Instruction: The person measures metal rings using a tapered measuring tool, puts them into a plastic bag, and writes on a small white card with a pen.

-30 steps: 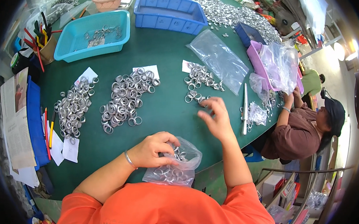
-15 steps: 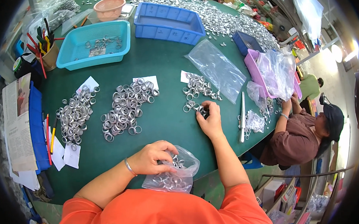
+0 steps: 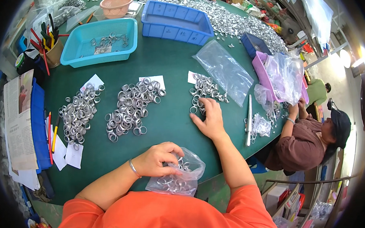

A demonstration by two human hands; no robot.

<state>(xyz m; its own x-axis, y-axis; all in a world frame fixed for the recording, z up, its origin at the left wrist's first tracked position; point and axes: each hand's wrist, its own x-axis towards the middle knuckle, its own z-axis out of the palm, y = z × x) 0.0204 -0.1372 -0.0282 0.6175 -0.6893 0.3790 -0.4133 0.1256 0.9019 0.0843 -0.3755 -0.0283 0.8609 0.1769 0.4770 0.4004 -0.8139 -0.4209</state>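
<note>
Green-topped, the bench [image 3: 177, 128] is covered in places by silver-coloured metal rings. A clear plastic bag [image 3: 190, 175] is held at its mouth by the left hand [image 3: 158, 159], whose fingers are curled towards the thumb; some rings [image 3: 172, 183] are seen inside it, near the bench's front edge. The right hand [image 3: 209, 120] is held part open, thumb and fingers apart, with its fingertips placed at the near end of the right-hand pile [image 3: 206, 89]; whether any ring is gripped there cannot be told. Two larger heaps, the middle pile [image 3: 130, 108] and the left-hand pile [image 3: 77, 116], are spread further left. A flat plastic bag [image 3: 225, 69] is laid just beyond the right-hand pile, and a metal rod [image 3: 249, 121] is set to its right. Towards the far side, a turquoise basket [image 3: 100, 59] and a blue tray [image 3: 174, 33] are placed side by side.
</note>
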